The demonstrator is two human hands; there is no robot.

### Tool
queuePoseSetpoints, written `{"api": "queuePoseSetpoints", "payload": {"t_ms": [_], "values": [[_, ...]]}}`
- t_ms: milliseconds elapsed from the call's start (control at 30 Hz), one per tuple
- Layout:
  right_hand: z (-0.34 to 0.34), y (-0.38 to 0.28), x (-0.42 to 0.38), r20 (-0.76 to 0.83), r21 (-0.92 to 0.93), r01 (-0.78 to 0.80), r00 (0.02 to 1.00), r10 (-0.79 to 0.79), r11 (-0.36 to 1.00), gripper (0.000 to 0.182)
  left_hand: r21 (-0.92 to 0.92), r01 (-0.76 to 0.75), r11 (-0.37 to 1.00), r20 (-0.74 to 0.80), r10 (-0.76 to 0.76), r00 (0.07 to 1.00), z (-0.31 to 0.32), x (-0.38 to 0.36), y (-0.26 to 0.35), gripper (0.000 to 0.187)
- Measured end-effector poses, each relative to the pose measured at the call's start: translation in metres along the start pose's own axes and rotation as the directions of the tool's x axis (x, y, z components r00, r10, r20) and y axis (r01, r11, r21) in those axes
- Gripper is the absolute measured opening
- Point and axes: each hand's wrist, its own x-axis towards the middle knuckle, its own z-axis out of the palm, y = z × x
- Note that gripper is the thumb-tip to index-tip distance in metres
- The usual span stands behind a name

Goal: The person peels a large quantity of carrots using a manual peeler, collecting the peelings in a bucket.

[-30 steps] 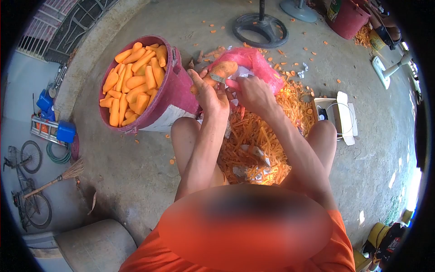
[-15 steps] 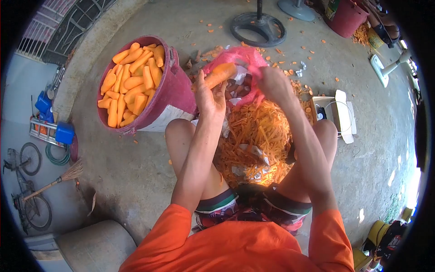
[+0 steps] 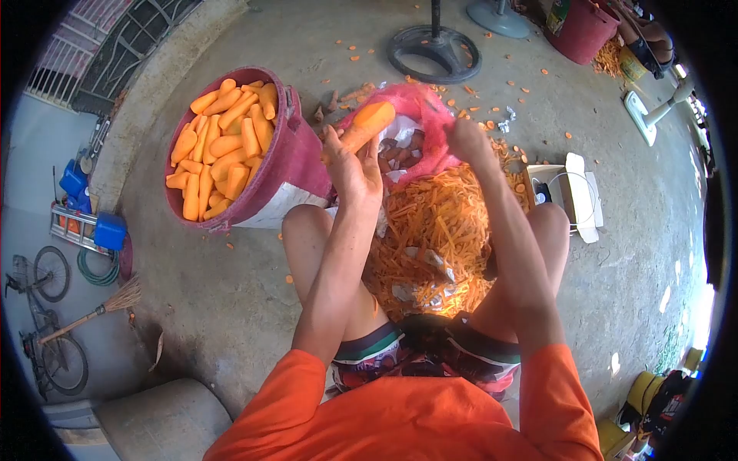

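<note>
A large carrot, partly peeled and tilted up to the right, rests in my left hand, whose fingers are around its lower end. My right hand is closed, to the right of the carrot and apart from it; what it holds is too blurred to make out. Beneath and between my hands lies a pink mesh sack with unpeeled carrots and white plastic inside. A heap of orange peelings spreads between my legs. To the left, a red tub is filled with peeled carrots.
Ahead is a black round stand base. An open white box lies right of my knee. Farther off at the upper right are another red tub and part of a person. A broom lies at the left.
My right hand has moved a little right and away from the carrot. The carrot's raised end sits slightly higher and farther left, still in my left hand.
</note>
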Motion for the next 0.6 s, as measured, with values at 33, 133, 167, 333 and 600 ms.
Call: {"api": "queuePoseSetpoints", "payload": {"t_ms": [33, 133, 167, 333, 600], "values": [[-0.006, 0.006, 0.001, 0.019, 0.017, -0.020, 1.000, 0.020, 1.000, 0.041, -0.036, -0.017, 0.999, -0.006, 0.017, 1.000, 0.005, -0.003, 0.008, 0.042], [-0.018, -0.007, -0.007, -0.033, 0.038, 0.108, 0.994, -0.107, 0.993, 0.041, -0.060, 0.007, 0.998, -0.009, -0.007, 1.000, 0.003, 0.005, 0.024, 0.039], [-0.021, -0.015, -0.013, -0.051, 0.041, 0.162, 0.986, -0.160, 0.986, 0.040, -0.044, 0.054, 0.998, -0.003, -0.054, 0.999, -0.002, 0.010, 0.024, 0.037], [-0.028, -0.055, -0.041, -0.015, 0.217, 0.265, 0.963, -0.268, 0.940, 0.026, -0.035, 0.053, 0.998, 0.034, -0.052, 0.998, -0.010, 0.014, 0.018, 0.035], [-0.012, -0.050, -0.031, 0.047, 0.093, 0.136, 0.989, -0.140, 0.986, 0.030, 0.006, 0.013, 1.000, -0.026, -0.013, 1.000, 0.001, -0.009, 0.002, 0.035]]}}
